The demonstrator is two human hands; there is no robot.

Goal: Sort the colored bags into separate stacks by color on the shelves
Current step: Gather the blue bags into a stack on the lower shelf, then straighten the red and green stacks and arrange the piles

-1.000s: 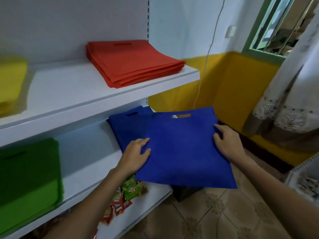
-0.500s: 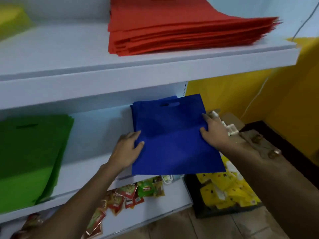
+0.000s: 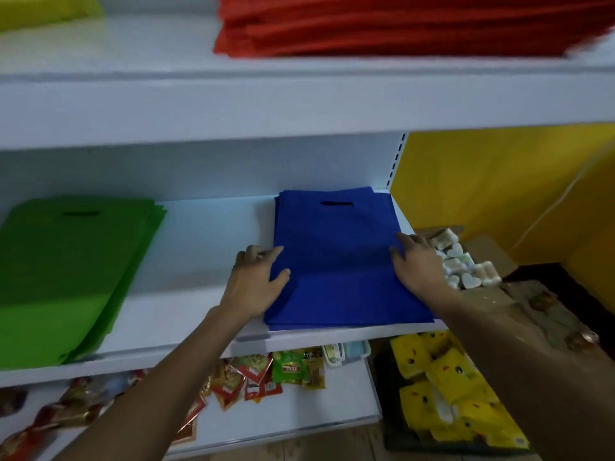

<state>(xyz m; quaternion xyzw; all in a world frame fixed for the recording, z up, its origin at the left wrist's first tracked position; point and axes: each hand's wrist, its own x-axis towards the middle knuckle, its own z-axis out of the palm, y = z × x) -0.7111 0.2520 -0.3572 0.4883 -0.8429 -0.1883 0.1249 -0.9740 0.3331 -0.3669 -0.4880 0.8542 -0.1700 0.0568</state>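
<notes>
- At the right end of the middle shelf, close to its front edge, the blue bag lies flat on top of the blue stack, its cut-out handle slot toward the back wall.
- The left hand grips the bag's left edge, thumb on top and fingers curled at the side; the right hand presses fingers-down on the bag's right edge, and whether it pinches or only presses I cannot tell.
- The step in hand looks like squaring the bag onto its pile. To do it well, nudge both side edges together so the bag sits flush with those beneath, since slivers of lower bags peek out at the front and back left corners.
- Keeping the palms low should stop the thin fabric from sliding off the front edge.
- The bag is a plain, deep blue, matte non-woven sheet with a faint crosswise fold line near its middle.
- The green stack sits at the left end of the same shelf, well apart; the red stack lies on the shelf above.
</notes>
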